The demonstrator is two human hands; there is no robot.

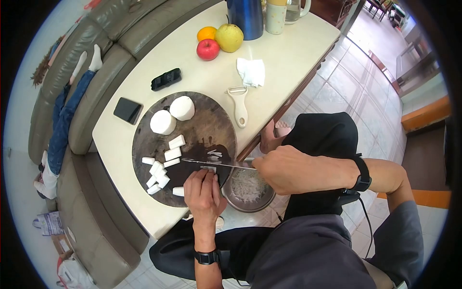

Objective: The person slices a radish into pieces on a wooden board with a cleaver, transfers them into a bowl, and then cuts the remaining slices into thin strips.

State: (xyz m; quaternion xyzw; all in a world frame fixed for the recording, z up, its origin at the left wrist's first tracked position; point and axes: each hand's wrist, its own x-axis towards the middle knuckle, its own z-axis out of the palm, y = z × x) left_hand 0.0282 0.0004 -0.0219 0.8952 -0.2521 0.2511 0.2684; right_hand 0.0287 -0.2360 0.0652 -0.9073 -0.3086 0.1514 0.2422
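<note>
My right hand [285, 169] is closed round the handle of a kitchen knife [226, 164], its blade reaching left over the round wooden chopping board [211, 115]. Under the fingertips of my left hand [204, 192], a small piece of white radish [209, 168] is pressed to the board beside the blade. Thin radish strips [214, 154] lie just beyond the knife. Several cut radish blocks [172, 153] are spread on the board's left part, and two thick radish chunks [163, 122] stand behind them. A metal bowl [248, 208] with white shreds sits below the table edge, near my right hand.
On the table [192, 72] are a peeler [238, 107], a white cloth [250, 72], a phone [128, 111], a black case [166, 79], an apple [208, 49], an orange, a pear and a blue flask [245, 19]. A person's legs [72, 115] rest on the sofa at left.
</note>
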